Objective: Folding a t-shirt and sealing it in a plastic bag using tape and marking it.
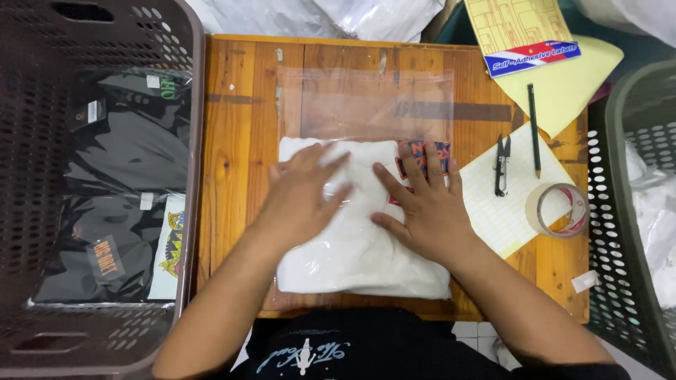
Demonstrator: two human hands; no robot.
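Note:
A folded white garment [359,257] with a red and blue print [422,156] lies inside a clear plastic bag [373,98] on the wooden table [232,141]. My left hand [303,197] lies flat on the garment's left half, fingers spread and slightly blurred. My right hand [422,207] presses flat on the right half, its fingertips at the print. The bag's empty end stretches away from me past the garment. Neither hand grips anything.
A dark brown basket [190,84] at the left holds bagged black garments. At the right lie a small snipper [501,165], a pencil [534,130], a tape roll [558,210], lined paper, yellow sheets and a label pack. A grey-green basket [634,141] stands at the far right.

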